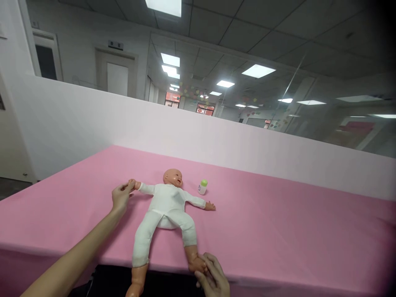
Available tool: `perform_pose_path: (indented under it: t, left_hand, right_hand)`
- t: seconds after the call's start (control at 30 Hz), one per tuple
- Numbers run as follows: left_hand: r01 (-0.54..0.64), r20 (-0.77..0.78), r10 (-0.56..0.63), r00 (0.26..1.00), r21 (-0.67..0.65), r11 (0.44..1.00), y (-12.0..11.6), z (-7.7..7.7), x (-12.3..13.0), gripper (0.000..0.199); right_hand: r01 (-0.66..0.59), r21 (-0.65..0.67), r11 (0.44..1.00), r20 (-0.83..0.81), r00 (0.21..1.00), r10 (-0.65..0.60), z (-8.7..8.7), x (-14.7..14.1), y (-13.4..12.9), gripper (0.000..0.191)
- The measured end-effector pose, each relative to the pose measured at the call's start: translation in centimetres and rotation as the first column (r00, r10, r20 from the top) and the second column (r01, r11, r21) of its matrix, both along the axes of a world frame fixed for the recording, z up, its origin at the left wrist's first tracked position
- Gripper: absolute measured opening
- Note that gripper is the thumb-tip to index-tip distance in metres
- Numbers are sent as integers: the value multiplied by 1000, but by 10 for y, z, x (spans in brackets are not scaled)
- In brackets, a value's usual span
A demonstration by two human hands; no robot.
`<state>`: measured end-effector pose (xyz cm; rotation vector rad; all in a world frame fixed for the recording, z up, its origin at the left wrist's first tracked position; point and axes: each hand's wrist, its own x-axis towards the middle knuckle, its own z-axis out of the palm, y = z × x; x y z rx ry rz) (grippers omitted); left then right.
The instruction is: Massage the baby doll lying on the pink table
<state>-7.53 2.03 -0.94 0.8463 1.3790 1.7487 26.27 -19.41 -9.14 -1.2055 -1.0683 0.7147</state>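
Far left: left hand (121, 197) pinched narrow on the baby doll's outstretched hand (136, 185). Centre: the baby doll (168, 200), white cloth body, on its back on the pink tablecloth (278, 222), head away, near-left foot (136, 280) past the table edge. Right of its head, apart from it: green-capped white bottle (202, 187), untouched. Front right: right hand (215, 276), fingers and thumb about the other foot (195, 262).

Step in hand, by my reading: holding an arm and a leg out. Next move calls for gentle, matched grips.

Count: one doll, one bottle, two hands.
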Motion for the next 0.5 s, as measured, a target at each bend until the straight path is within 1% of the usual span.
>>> perform_pose_path:
  t: [0.07,0.13,0.2,0.23,0.3,0.37,0.43,0.5]
  left_hand:
    - [24,-98,-16,995,74,997,1,17,15,41]
    - [34,-205,-1,979,156,987,3,32,33,38]
    - [78,-291,-12,957,218,973,5,41,52,34]
    - [117,-334,-35,942,230,966,6,43,62,33]
    - [227,-441,-121,889,197,954,7,41,79,31]
    - [335,-551,-215,807,127,934,8,34,93,29]
    - [377,-613,-253,749,80,923,9,24,101,30]
    - [362,-613,-244,752,75,929,9,17,103,32]
  right_hand:
    - [-25,20,999,36,999,25,19,0,10,46]
    - [-66,46,997,95,994,61,40,-2,24,42]
    - [-125,64,990,142,983,115,59,-9,42,39]
    - [-153,68,986,160,977,140,67,-13,50,37]
    - [-196,64,978,189,965,181,80,-23,67,31]
    - [-213,59,975,194,961,198,88,-34,82,26]
    - [-219,59,974,179,962,206,91,-45,93,24]
    - [-212,67,975,157,967,200,93,-51,100,25]
